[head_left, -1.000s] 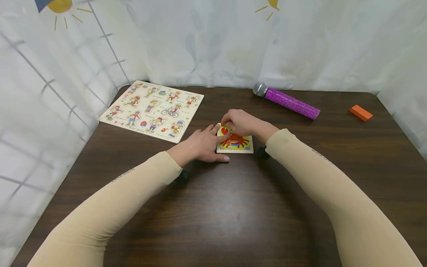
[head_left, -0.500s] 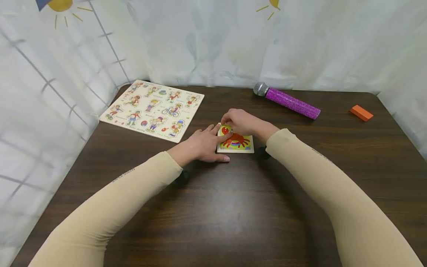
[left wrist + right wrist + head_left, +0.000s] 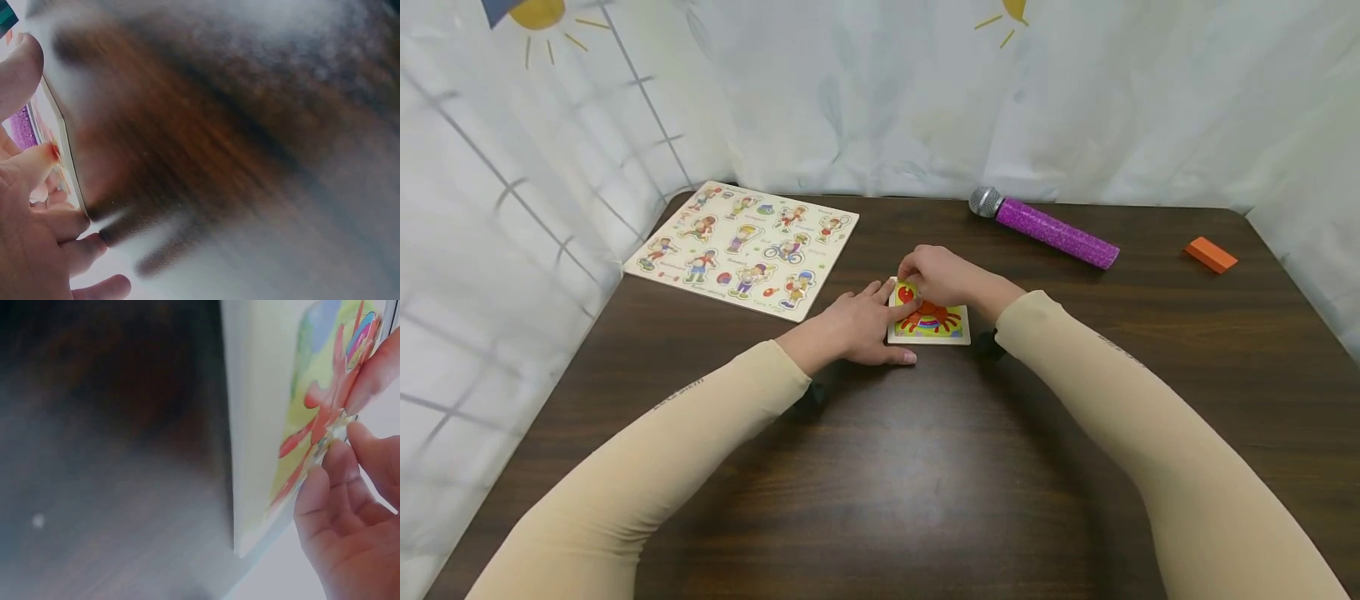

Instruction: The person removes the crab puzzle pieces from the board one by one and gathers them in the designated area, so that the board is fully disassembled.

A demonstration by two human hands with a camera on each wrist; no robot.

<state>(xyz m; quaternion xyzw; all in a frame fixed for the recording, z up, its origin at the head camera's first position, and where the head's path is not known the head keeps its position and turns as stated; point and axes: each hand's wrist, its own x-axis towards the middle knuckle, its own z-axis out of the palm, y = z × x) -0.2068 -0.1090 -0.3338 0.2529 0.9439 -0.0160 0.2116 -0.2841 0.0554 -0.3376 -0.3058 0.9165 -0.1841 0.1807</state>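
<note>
A small crab puzzle (image 3: 931, 321) with a pale wooden border lies flat on the table, partly covered by both hands. My left hand (image 3: 865, 327) rests at its left side with straight, spread fingers, the index finger reaching onto the crab. In the left wrist view, fingers of that hand (image 3: 31, 219) touch the puzzle's edge (image 3: 66, 150). My right hand (image 3: 942, 275) bends over the upper part of the puzzle. The right wrist view has its thumb and fingertips (image 3: 340, 459) pinching a puzzle piece (image 3: 339, 430) at the picture, mostly hidden by the fingers.
A larger wooden peg-style puzzle board (image 3: 741, 250) with sports figures lies at the back left. Behind the right hand is a purple glitter microphone (image 3: 1052, 229). An orange block (image 3: 1212, 254) sits far right. White curtains (image 3: 887, 100) border the dark table (image 3: 895, 483).
</note>
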